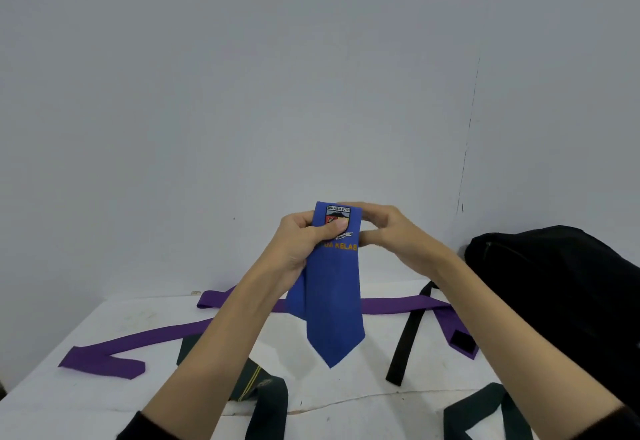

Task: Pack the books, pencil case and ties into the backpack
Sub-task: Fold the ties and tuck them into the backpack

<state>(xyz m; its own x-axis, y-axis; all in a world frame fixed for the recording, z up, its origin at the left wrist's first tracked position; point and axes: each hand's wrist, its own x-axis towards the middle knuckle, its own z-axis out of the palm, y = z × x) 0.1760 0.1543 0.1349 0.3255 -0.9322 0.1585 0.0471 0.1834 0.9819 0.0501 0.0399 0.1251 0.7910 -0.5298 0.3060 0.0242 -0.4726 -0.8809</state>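
Dark green tie (266, 394): near edge of white desk (86, 401). Blue tie (332, 301): folded, lifted above desk, left hand (301, 242) and right hand (391, 231) each in pinching grip. Black backpack (561, 287): far right.

Table (104, 394): white top, scuffed, with 1 thin crack running across its near part. Wall (242, 76): plain pale grey, behind the table; 1 dark vertical line marks its right side.
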